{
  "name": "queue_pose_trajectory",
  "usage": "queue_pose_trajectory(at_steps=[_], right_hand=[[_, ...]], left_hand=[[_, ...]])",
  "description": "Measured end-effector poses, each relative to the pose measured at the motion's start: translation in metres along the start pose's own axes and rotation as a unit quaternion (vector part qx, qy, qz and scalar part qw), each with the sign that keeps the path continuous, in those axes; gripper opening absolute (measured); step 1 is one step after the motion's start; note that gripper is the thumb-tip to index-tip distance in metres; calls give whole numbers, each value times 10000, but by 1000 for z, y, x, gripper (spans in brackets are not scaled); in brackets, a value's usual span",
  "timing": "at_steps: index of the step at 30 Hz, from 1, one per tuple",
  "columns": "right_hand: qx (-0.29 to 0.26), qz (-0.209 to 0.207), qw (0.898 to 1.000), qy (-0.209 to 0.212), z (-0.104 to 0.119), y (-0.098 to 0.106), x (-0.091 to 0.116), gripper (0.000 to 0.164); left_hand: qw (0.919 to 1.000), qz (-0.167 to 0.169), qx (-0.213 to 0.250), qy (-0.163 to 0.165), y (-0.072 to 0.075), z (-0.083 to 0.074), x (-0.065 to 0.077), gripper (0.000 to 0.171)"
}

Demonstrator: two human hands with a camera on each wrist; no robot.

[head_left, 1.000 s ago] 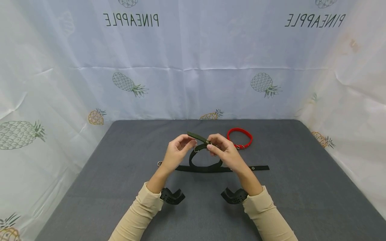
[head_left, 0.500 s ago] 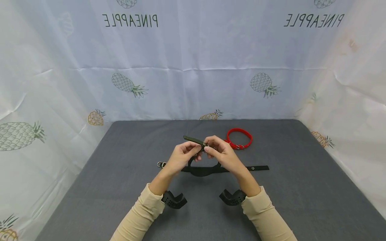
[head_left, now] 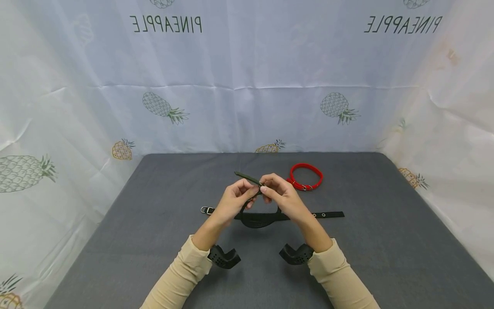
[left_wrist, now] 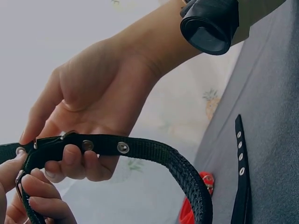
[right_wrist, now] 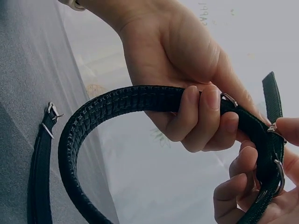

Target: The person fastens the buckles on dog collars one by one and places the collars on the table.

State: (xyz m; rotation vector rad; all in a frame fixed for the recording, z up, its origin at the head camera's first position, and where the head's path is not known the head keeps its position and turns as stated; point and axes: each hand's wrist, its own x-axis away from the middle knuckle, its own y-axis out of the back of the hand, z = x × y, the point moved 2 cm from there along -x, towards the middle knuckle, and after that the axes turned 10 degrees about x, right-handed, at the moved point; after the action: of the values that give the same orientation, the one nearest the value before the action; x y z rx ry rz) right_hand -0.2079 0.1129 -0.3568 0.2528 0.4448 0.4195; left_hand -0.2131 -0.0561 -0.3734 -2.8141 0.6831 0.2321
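Observation:
Above the table, both hands hold a dark green pet collar (head_left: 247, 177) with a padded black lining, bent into a loop. My left hand (head_left: 233, 199) pinches the strap beside the buckle (right_wrist: 278, 175). My right hand (head_left: 283, 195) grips the collar just to the right, its fingers curled round the band (left_wrist: 149, 150). The strap's tip sticks out up and left past the fingers. A metal eyelet (left_wrist: 123, 147) shows in the left wrist view. In the head view, fingers hide most of the buckle area.
A black collar (head_left: 329, 214) lies stretched flat across the grey table (head_left: 170, 180), under the hands, its buckle end at left. A buckled red collar (head_left: 297, 184) lies behind the right hand. Pineapple-printed curtains (head_left: 247, 120) surround the table's back and sides.
My left hand has shifted slightly right and closer to the right hand, which moved a little left. The collar's tip has moved slightly left and appears more edge-on; the loop hangs a bit lower.

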Motion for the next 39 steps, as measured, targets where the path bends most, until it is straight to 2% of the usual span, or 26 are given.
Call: queue_pose_trajectory(at_steps=[6, 12, 20, 26, 31, 36, 39], right_hand=[[-58, 36, 10000, -33, 1, -2, 0, 25], [-296, 109, 9995, -88, 0, -2, 0, 25], [-169, -4, 9995, -284, -2, -1, 0, 30], [-153, -21, 9991, -396, -3, -1, 0, 31], [-211, 37, 9987, -453, -3, -1, 1, 31], [-201, -68, 9977, -636, -2, 2, 1, 27], [-252, -144, 9975, -651, -2, 4, 1, 24]], left_hand=[[10000, -62, -45, 34, -1, -1, 0, 11], [9994, -227, -160, 199, 0, -3, 0, 9], [9987, -344, -246, 295, 2, -1, 1, 9], [9988, -231, -204, 384, 1, -1, 2, 4], [9985, -75, -352, 409, 0, -2, 2, 19], [9974, 23, -501, 512, 1, -4, 2, 27], [9980, 108, -460, 431, 1, -6, 2, 33]])
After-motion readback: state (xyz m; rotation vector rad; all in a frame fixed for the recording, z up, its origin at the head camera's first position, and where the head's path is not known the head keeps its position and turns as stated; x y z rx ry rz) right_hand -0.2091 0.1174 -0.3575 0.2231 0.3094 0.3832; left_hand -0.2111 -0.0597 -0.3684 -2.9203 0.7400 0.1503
